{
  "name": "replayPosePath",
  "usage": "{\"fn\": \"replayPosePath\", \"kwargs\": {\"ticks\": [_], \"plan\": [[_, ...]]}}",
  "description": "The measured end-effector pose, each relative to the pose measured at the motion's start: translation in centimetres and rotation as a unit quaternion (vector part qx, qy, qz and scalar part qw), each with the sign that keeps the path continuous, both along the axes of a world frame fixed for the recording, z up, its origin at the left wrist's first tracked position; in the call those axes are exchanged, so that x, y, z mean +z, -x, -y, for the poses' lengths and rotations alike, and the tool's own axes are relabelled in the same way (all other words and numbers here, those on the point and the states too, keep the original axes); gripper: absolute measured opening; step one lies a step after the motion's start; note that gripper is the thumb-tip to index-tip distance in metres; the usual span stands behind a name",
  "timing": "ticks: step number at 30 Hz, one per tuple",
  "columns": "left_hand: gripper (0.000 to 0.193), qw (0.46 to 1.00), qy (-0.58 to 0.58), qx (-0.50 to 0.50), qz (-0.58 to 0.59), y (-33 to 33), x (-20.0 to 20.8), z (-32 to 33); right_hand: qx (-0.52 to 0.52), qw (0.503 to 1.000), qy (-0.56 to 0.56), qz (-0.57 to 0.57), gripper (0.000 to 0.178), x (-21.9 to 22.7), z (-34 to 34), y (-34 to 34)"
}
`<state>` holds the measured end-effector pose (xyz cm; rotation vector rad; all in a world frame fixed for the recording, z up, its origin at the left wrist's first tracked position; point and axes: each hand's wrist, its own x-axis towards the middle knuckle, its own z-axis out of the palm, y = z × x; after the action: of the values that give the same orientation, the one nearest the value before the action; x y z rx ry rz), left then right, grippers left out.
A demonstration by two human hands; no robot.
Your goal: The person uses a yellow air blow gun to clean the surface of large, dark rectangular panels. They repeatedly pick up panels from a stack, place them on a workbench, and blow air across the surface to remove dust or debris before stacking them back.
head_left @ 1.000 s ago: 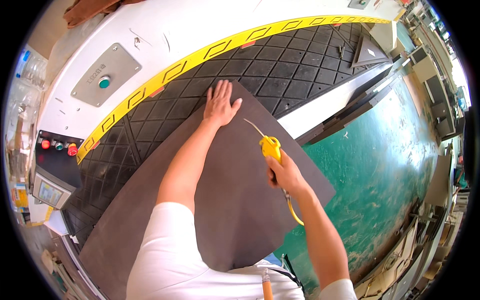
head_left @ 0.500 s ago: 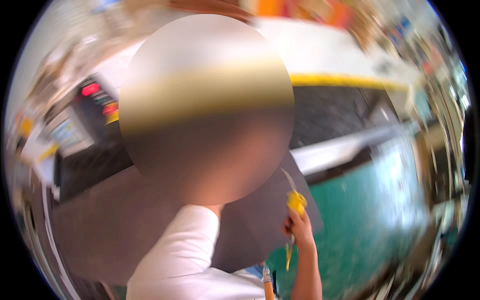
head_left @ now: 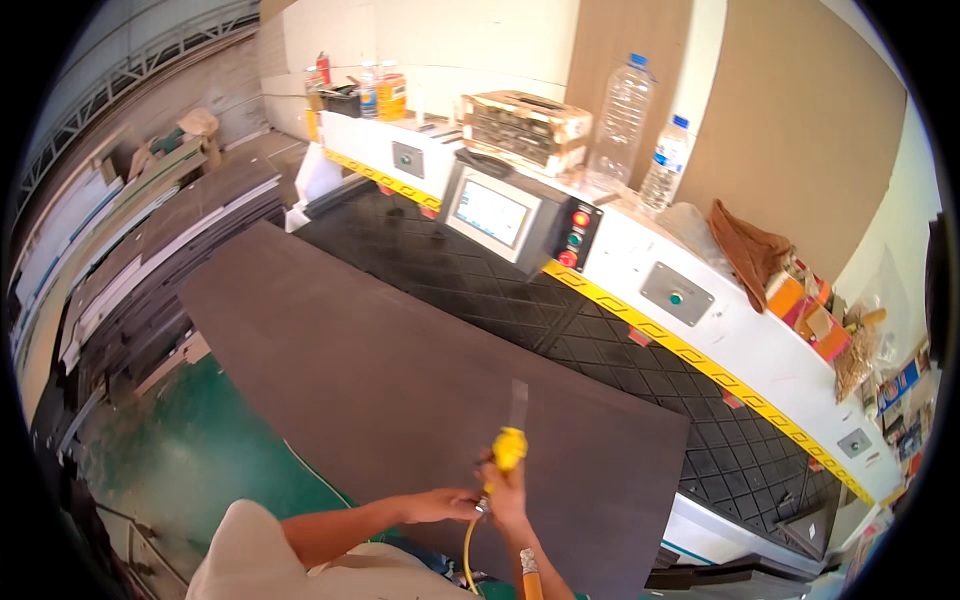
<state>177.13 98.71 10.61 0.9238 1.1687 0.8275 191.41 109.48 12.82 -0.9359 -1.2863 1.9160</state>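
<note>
My right hand (head_left: 508, 492) is closed around a yellow air blow gun (head_left: 510, 449). Its thin nozzle (head_left: 519, 403) points away from me over a large dark brown board (head_left: 400, 385). From the bottom of the gun's handle a yellow hose (head_left: 468, 545) hangs down past a metal fitting (head_left: 482, 506). My left hand (head_left: 443, 505) comes in from the left, its fingers closed at that fitting. The board lies flat in front of me, its far side over a black gridded machine bed (head_left: 640, 375).
Beyond the bed runs a white machine beam (head_left: 740, 320) with a yellow striped edge, a touch screen (head_left: 490, 212) and a button box (head_left: 577, 238). Bottles (head_left: 622, 125) and a worn box (head_left: 525, 130) stand on it. Stacked boards (head_left: 175, 235) are at left, above green floor (head_left: 215, 430).
My view has swung toward the left. My left arm, stretched forward over the board before, is drawn back to the hose fitting. The blow gun stays in my right hand.
</note>
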Motion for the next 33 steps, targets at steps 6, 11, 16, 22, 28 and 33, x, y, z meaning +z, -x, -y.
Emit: {"fn": "replayPosePath", "kwargs": {"ticks": [6, 11, 16, 22, 28, 33], "plan": [[0.031, 0.869, 0.020, 0.442, 0.220, 11.9, 4.4, 10.3, 0.270, 0.919, -0.265, 0.111, 0.035, 10.7, -4.7, 12.6], [0.025, 0.866, 0.091, 0.491, -0.026, 24.4, 5.0, 17.7, 0.096, 0.866, -0.446, 0.206, 0.027, 21.5, -15.2, 23.8], [0.033, 0.733, 0.100, 0.443, -0.506, 38.3, -2.6, 24.4, -0.115, 0.652, -0.734, 0.152, 0.016, 27.1, -26.5, 39.2], [0.040, 0.643, 0.168, 0.571, -0.482, 50.3, -8.9, 31.2, -0.099, 0.533, -0.760, 0.357, 0.024, 28.7, -33.9, 57.1], [0.043, 0.713, 0.253, 0.601, -0.256, 53.2, -8.4, 30.5, -0.081, 0.467, -0.686, 0.552, 0.023, 28.3, -37.0, 63.5], [0.042, 0.737, 0.246, 0.589, -0.221, 53.6, -9.8, 31.0, -0.213, 0.575, -0.747, 0.259, 0.018, 27.9, -33.6, 60.7]]}}
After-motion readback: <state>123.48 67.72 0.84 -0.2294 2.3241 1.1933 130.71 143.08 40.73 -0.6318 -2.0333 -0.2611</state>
